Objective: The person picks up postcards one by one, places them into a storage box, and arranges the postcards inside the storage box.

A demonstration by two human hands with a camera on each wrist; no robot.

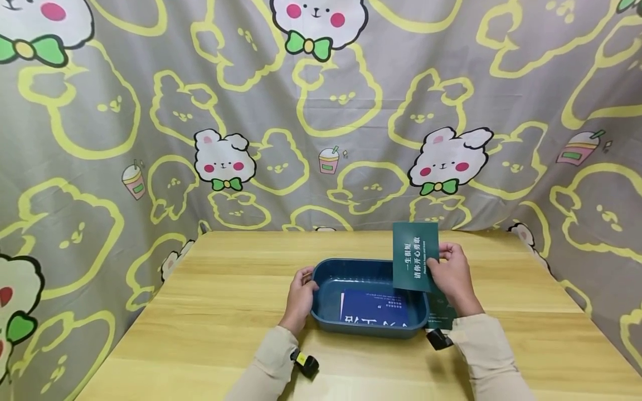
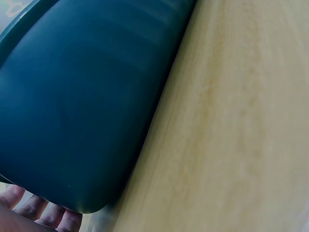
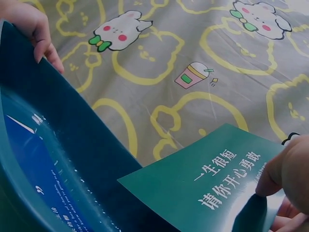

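My left hand [image 1: 299, 298] grips the left end of a dark blue plastic tray [image 1: 358, 329], fingers behind the end wall and thumb at the rim. In the left wrist view, fingertips [image 2: 70, 221] lie against the tray's outer wall [image 2: 91, 106]. Over the tray's right end, a green card [image 1: 415, 253] with white writing is pinched between the thumb and fingers of my right hand [image 1: 455, 278]. Inside the tray lies a blue card [image 1: 368, 303] with white print, and a pale edge shows beside it.
Another dark green card [image 1: 441, 314] lies on the wooden table [image 1: 210, 323] just right of the tray, partly hidden by my right arm. A grey cloth [image 1: 361, 100] with cartoon rabbits hangs behind the table. Each wrist wears a small black device.
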